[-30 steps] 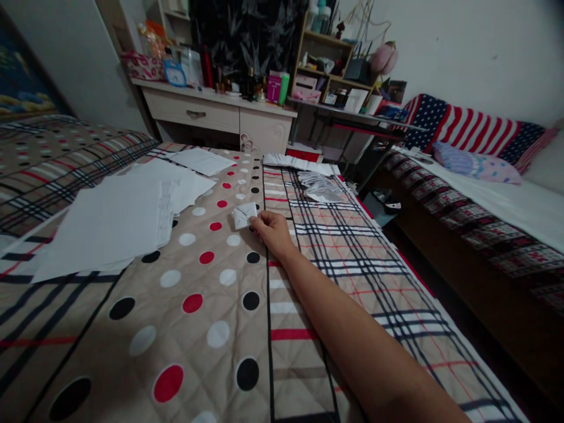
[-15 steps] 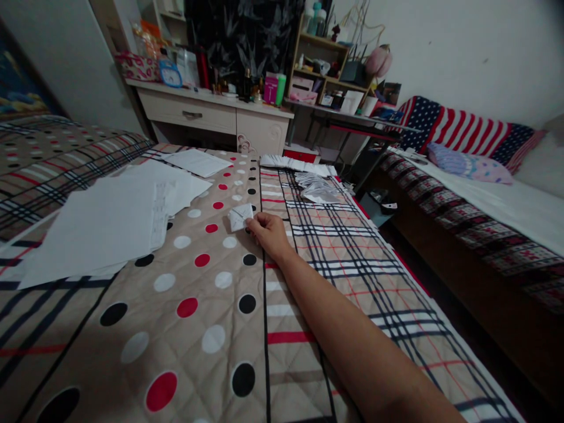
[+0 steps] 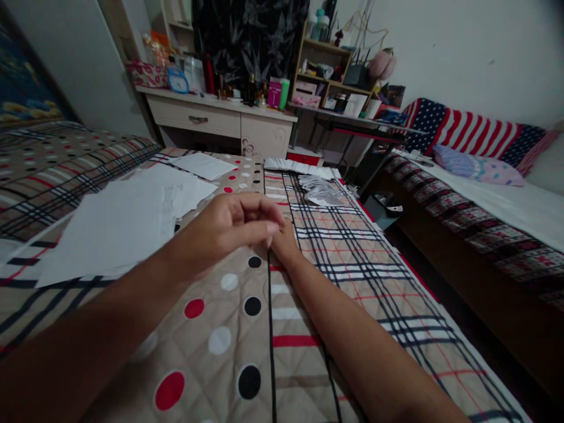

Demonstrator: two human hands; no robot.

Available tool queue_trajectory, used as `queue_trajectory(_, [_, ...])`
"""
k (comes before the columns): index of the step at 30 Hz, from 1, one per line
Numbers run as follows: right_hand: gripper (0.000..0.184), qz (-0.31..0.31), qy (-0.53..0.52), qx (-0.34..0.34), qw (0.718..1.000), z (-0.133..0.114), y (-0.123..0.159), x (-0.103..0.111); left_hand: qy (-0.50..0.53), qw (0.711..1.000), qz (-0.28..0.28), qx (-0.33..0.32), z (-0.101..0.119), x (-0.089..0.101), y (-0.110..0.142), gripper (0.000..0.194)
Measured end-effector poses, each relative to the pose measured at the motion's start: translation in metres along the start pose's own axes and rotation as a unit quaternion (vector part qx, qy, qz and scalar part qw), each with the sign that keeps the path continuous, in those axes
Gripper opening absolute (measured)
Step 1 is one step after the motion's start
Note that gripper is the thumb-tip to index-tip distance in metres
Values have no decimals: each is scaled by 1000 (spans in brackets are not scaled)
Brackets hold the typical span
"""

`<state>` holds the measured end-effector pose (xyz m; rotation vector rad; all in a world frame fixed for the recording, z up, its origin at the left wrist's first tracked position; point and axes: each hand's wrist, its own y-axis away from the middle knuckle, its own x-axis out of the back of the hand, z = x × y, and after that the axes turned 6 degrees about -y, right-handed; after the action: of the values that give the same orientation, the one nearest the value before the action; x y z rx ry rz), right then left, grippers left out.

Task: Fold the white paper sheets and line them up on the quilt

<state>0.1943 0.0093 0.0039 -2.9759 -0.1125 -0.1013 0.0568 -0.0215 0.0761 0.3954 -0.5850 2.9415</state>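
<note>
Above the dotted bedspread (image 3: 219, 341), my left hand (image 3: 229, 226) comes across from the left, in front of my right hand. Its fingers are curled and the thumb reaches along to their tips; anything pinched there cannot be made out. Behind it, only the back and wrist of my right hand (image 3: 284, 242) show. The right fingers are hidden. A small folded white paper, seen in them a moment earlier, is also out of sight behind the left hand.
Loose white sheets (image 3: 118, 217) lie to the left, with another sheet (image 3: 205, 165) beyond. Farther off are a row of white folded papers (image 3: 302, 168) and a fanned silvery-white pile (image 3: 321, 191). A gap with a bin (image 3: 382, 211) separates a second bed (image 3: 484, 194) from this one.
My left hand has entered from the left and now covers the folded paper and the right fingers. My right arm has stayed nearly still; the view has shifted slightly.
</note>
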Motion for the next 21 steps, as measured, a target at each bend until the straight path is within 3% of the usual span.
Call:
queue_trajectory(4, [27, -34, -17, 29, 999, -1, 2, 0, -122, 984, 125, -27, -44, 12, -25, 33])
queue_trajectory(7, [28, -65, -21, 17, 997, 1, 2, -2, -86, 991, 87, 63, -72, 15, -32, 42])
queue_trajectory(9, [29, -79, -28, 8, 996, 2, 3, -4, -39, 993, 1, 108, -79, 14, -30, 41])
queue_trajectory(12, [28, -102, -42, -1, 994, 4, 4, -4, -56, 992, -61, 98, -78, 11, -23, 39])
queue_trajectory(17, [32, -126, -30, 3, 992, 2, 7, -5, -120, 993, -7, 12, -81, 5, -19, 45])
queue_trajectory(21, [35, -129, -32, 3, 991, -2, 11, -10, -136, 989, 57, 19, -90, 3, -20, 57])
